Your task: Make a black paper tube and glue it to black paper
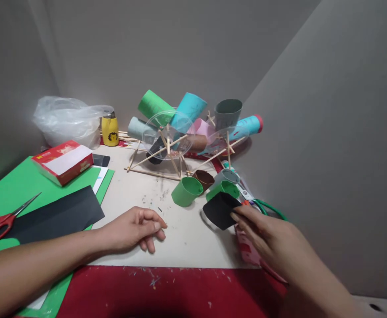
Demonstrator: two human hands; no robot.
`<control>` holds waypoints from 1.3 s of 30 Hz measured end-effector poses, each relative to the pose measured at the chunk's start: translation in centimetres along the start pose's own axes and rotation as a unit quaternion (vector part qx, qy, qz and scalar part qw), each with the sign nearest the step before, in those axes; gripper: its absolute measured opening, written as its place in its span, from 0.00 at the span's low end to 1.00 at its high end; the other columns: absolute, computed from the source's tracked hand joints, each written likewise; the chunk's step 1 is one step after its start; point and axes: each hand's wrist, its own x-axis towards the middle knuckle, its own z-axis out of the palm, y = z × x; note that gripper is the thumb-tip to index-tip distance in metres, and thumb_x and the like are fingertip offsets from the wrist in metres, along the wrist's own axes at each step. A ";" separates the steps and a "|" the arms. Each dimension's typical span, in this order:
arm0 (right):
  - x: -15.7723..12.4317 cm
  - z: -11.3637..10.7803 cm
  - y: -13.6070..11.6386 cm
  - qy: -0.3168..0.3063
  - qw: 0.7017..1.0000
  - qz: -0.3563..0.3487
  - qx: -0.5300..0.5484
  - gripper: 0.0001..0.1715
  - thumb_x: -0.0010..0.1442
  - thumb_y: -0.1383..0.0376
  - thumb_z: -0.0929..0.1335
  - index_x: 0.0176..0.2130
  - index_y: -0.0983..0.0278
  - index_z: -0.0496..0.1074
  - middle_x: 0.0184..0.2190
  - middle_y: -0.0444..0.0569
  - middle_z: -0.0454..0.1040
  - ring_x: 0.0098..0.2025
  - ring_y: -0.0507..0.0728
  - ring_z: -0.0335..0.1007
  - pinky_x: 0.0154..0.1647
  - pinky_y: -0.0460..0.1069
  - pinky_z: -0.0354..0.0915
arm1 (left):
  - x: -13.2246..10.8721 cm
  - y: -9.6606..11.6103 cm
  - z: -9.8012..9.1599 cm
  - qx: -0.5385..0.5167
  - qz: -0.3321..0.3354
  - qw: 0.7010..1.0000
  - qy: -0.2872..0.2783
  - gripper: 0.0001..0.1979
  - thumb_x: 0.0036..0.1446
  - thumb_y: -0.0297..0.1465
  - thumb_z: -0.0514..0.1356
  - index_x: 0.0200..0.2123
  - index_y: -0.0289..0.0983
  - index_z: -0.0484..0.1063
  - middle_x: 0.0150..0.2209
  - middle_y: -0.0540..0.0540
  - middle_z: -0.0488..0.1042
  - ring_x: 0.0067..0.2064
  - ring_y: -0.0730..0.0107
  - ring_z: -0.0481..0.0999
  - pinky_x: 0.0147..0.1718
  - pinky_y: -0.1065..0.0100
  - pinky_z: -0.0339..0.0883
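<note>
My right hand [266, 236] pinches a black paper ring [220, 210] at its edge, just in front of several small paper rings: a green one [187, 191], a brown one [204, 179], a grey one [226, 176] and another green one [225, 189]. My left hand [134, 227] rests on the beige board [180, 238] with its fingers loosely curled and nothing visible in them. Behind the rings stands a wheel model [187, 137] of wooden sticks, clear plastic discs and coloured paper tubes.
Red-handled scissors [1, 221] lie on black paper [61, 214] over green sheets [17, 185] at the left. A red and white box [62, 161], a plastic bag [66, 119] and a yellow bottle [110, 130] stand behind. Grey walls close in at back and right.
</note>
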 end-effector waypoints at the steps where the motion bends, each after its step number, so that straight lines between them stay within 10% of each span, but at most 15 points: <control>1: 0.2 0.3 -0.1 -0.014 1.000 -0.005 -0.014 0.20 0.67 0.56 0.59 0.37 0.61 0.76 0.23 0.50 0.80 0.20 0.56 0.74 0.19 0.46 0.64 | 0.0 0.0 0.0 0.004 -0.003 1.000 0.000 0.23 0.55 0.48 0.63 0.41 0.33 0.72 0.38 0.43 0.78 0.25 0.76 0.76 0.25 0.73 0.63; 27: 1.1 1.1 0.2 -0.043 0.989 0.045 0.138 0.14 0.62 0.56 0.66 0.33 0.61 0.78 0.22 0.48 0.79 0.22 0.55 0.73 0.23 0.46 0.66 | 0.2 -0.3 -0.4 0.062 -0.003 0.998 -0.025 0.17 0.60 0.43 0.60 0.40 0.33 0.72 0.39 0.43 0.77 0.29 0.76 0.76 0.27 0.73 0.65; 34: -1.5 -0.3 -3.3 0.048 0.838 0.218 0.498 0.14 0.55 0.54 0.74 0.30 0.62 0.77 0.19 0.47 0.77 0.16 0.55 0.69 0.14 0.46 0.63 | -1.4 -0.2 1.8 0.084 0.155 0.983 0.056 0.15 0.61 0.39 0.58 0.41 0.32 0.74 0.33 0.44 0.77 0.27 0.76 0.73 0.29 0.71 0.69; 39: 0.5 2.5 -7.2 -0.039 0.741 0.196 0.641 0.18 0.53 0.52 0.76 0.29 0.65 0.77 0.15 0.46 0.75 0.17 0.53 0.71 0.20 0.45 0.67 | -2.9 0.6 2.8 0.212 0.321 0.911 0.148 0.12 0.60 0.34 0.60 0.42 0.32 0.76 0.36 0.41 0.76 0.28 0.74 0.72 0.29 0.71 0.68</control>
